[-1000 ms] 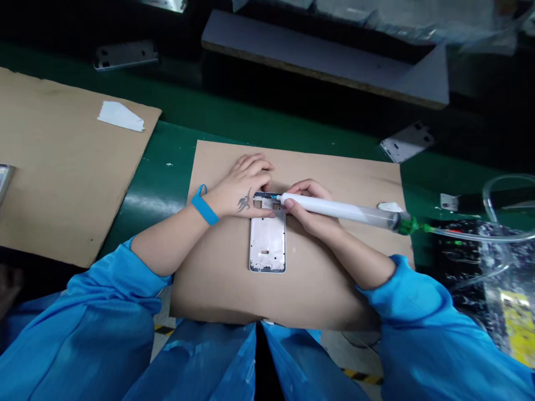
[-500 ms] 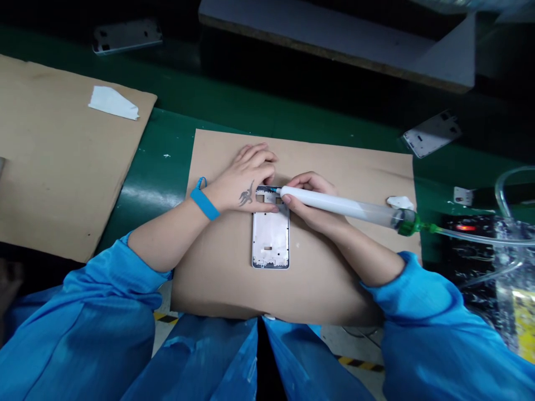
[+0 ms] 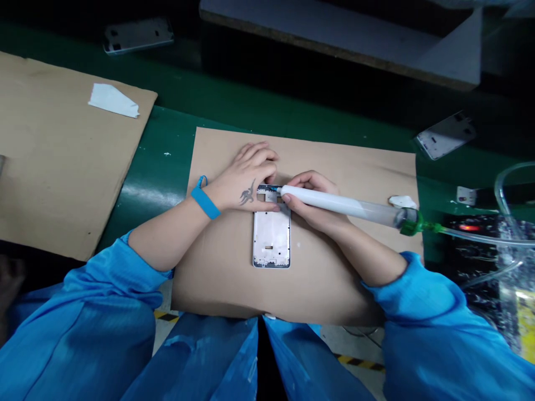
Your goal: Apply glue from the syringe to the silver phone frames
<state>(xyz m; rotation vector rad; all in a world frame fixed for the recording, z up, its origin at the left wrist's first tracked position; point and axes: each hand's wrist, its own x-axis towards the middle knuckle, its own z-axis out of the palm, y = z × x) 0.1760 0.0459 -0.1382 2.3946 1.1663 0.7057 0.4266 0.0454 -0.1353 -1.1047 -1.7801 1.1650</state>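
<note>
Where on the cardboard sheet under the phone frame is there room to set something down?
Bare cardboard lies right of the phone frame, below the dispensing syringe, and left of the frame's lower half. The frame's top end is crowded: left hand, right hand, syringe tip.

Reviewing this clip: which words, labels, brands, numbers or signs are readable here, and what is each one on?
Nothing is readable: the white plastic dispensing syringe shows no legible marking, and the yellow rectangular label at the right edge is too blurred to read.
</note>
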